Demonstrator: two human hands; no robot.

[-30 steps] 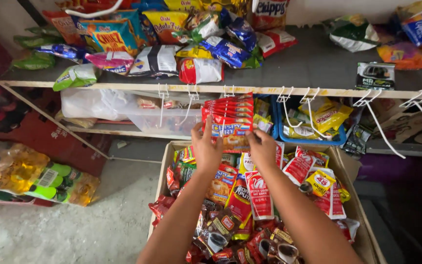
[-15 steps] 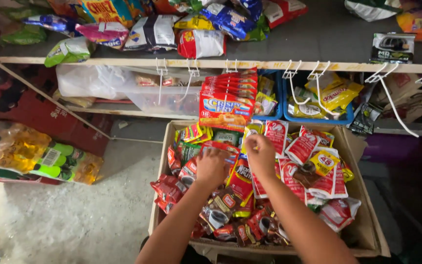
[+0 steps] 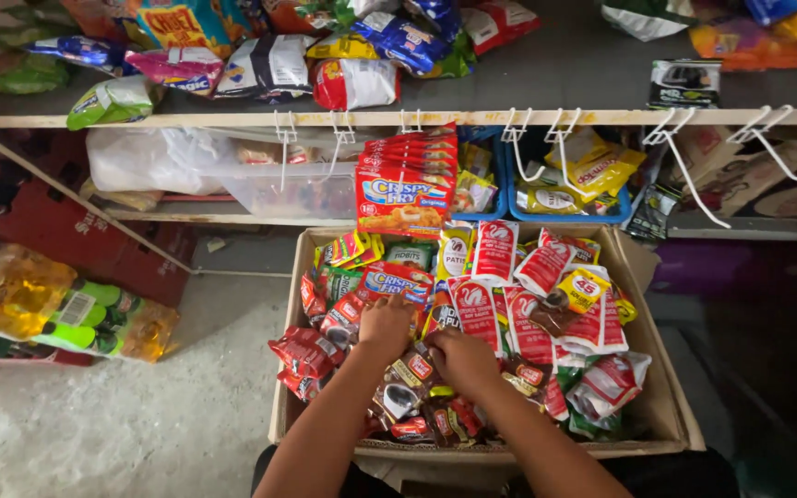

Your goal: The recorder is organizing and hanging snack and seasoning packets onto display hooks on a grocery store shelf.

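A cardboard box (image 3: 666, 406) full of small sachets sits on the floor below a shelf. My left hand (image 3: 386, 325) rests palm down on the red and brown sachets (image 3: 408, 383) in the box's near-left part. My right hand (image 3: 461, 360) lies beside it on the same pile, fingers curled among the packets; whether either hand grips one is hidden. A stack of red breading-mix packets (image 3: 405, 189) hangs from a white hook (image 3: 408, 122) on the shelf edge. Red-and-white sauce sachets (image 3: 509, 277) fill the box's far right.
The grey shelf (image 3: 583, 78) above carries snack bags (image 3: 269, 65). Several bare white hooks (image 3: 684, 152) stick out from its edge. A blue basket (image 3: 565, 214) of yellow packets stands under the shelf. A shrink-wrapped pack of bottles (image 3: 57, 309) and red crates (image 3: 85, 244) stand at left.
Both hands left the hanging red packets and dropped into the box, moving toward its near side. The view tilted down, so the shelf sits higher in the picture.
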